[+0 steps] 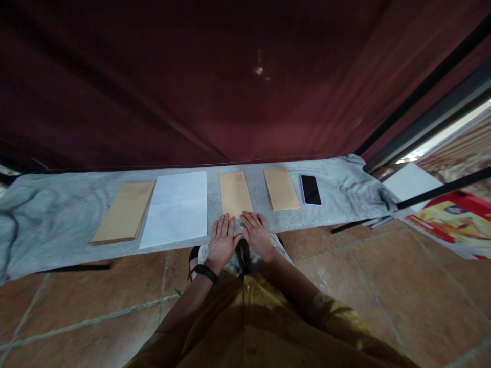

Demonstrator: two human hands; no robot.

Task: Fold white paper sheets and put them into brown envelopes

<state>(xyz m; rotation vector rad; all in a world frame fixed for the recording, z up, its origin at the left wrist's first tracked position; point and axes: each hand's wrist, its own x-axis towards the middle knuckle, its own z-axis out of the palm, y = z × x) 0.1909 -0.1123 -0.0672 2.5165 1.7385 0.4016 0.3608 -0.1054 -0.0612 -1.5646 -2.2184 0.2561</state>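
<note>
- Brown envelope point(235, 193) lies flat on the grey cloth point(57, 214).
- I log the left hand point(222, 240) and right hand point(256, 235) palms down, fingers spread, holding nothing, at the envelope's near edge.
- White sheet point(176, 207) just left of the envelope.

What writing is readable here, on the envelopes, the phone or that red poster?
None is readable.
Middle envelope: faint print at its far end, too blurred.
Red poster: blue mark, too small to read.
Phone: screen dark, no text.
</note>
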